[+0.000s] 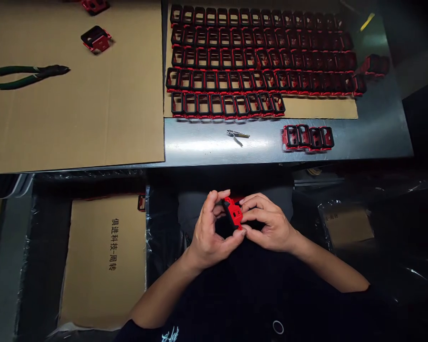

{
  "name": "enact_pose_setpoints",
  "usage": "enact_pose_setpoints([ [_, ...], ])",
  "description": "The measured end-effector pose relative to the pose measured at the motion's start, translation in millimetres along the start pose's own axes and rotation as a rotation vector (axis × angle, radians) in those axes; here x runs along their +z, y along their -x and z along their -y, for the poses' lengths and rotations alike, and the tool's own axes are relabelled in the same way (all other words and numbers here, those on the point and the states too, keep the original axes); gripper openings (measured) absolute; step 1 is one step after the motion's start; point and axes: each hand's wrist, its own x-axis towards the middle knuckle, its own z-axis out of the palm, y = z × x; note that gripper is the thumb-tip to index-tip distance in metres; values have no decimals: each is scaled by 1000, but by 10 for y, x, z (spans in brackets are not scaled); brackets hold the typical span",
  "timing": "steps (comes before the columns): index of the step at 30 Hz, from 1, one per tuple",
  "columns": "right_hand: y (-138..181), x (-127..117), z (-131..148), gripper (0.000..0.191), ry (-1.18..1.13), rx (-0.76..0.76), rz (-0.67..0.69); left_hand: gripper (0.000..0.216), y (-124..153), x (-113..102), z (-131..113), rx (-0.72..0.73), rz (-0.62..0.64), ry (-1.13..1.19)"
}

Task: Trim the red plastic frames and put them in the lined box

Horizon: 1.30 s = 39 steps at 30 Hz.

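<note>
Between my two hands, above my lap and in front of the table edge, is a red and black plastic housing (234, 213). It is tilted, with its red side facing up and to the right. My left hand (212, 230) grips it from the left, fingertips at its top end and thumb near its bottom end. From the right, my right hand (267, 222) closes on it with bent fingers and the thumb close to the lower tip. On the table beyond lie small nippers (237, 136) and a short row of similar red and black housings (308, 137).
Several rows of red and black housings (228, 80) stand on cardboard (321, 109) on the metal table (199, 142). At the left, another cardboard sheet (128, 118) carries green-handled cutting pliers (32, 76) and a loose housing (96, 39). A cardboard-covered box (92, 266) sits below left.
</note>
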Motion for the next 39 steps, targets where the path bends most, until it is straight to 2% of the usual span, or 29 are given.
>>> enact_pose_setpoints([
  [3, 10, -36, 7, 18, -96, 140, -1, 100, 7, 1, 1, -24, 8, 28],
  [9, -19, -69, 43, 6, -262, 431, 11, 92, 13, 7, 18, -95, 43, 122],
  [14, -19, -24, 52, 16, -472, 627, 47, 88, 20, 48, 46, -97, 49, 214],
  [18, -26, -16, 52, 18, -505, 624, 62, 93, 18, 59, 71, -13, 30, 154],
  [22, -46, -28, 71, 18, -454, 587, 67, 98, 3, 63, 88, 71, 29, 62],
  [29, -40, -24, 76, 19, -354, 527, 63, 100, 4, 88, 119, 180, 17, 33],
  [34, -68, 0, 57, 16, -318, 455, 39, 101, -14, 82, 136, 325, 3, -118],
  [39, -76, 10, 28, 19, -387, 429, 25, 104, -66, 38, 122, 449, -24, -279],
])
